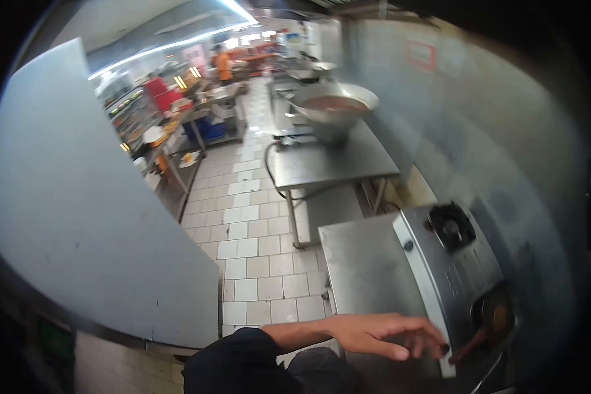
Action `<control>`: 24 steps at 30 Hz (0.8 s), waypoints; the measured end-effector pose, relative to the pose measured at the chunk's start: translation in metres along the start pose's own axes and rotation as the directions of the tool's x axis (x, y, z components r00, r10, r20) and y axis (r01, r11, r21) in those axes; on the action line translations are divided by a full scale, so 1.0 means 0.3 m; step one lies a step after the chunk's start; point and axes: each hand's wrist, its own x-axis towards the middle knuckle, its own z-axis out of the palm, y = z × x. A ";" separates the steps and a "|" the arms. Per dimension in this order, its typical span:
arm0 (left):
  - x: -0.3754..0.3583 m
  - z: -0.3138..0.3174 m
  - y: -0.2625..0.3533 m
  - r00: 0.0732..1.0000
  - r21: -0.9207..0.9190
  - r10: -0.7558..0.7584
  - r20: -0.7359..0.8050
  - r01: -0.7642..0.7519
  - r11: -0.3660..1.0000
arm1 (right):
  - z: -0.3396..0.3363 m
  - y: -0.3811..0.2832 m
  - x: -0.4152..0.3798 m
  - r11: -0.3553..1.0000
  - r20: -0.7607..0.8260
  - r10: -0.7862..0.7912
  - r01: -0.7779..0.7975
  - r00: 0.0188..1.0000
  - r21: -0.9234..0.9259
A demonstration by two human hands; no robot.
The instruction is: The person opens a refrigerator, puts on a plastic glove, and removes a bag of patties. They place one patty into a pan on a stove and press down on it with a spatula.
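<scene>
My left hand (381,335) reaches to the right from a dark sleeve (243,361) at the bottom of the view. Its fingers are spread and rest on the lower edge of a slanted steel panel (433,276) on a metal machine. The hand holds nothing. Just right of the fingertips is a round opening with a brownish inside (496,318). Higher on the panel sits a black fitting (450,226). My right hand is out of sight.
A flat steel top (364,269) lies left of the panel. Behind it a steel table (328,164) carries a large metal bowl (335,105) of reddish contents. A big grey panel (79,217) fills the left. The tiled aisle (249,230) runs back to shelves and a person in orange (223,64).
</scene>
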 end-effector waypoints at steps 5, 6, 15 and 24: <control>0.147 0.160 0.084 0.813 -0.339 0.579 0.063 -0.528 0.778 | 0.114 0.230 0.394 0.485 0.063 -0.861 0.853 0.504 -0.193; 0.178 0.208 0.075 0.793 -0.398 0.608 0.047 -0.543 0.739 | 0.116 0.149 0.379 0.890 0.160 -0.452 0.432 0.877 0.145; 0.240 0.270 -0.063 0.853 -0.395 0.519 -0.055 -0.496 0.773 | 0.199 -0.204 0.289 0.748 0.113 -0.456 0.449 0.883 -0.489; -0.174 -0.022 -0.807 0.993 0.491 -0.086 -0.078 0.114 0.864 | 0.300 -0.264 0.336 0.711 0.275 -0.471 0.545 0.838 -0.444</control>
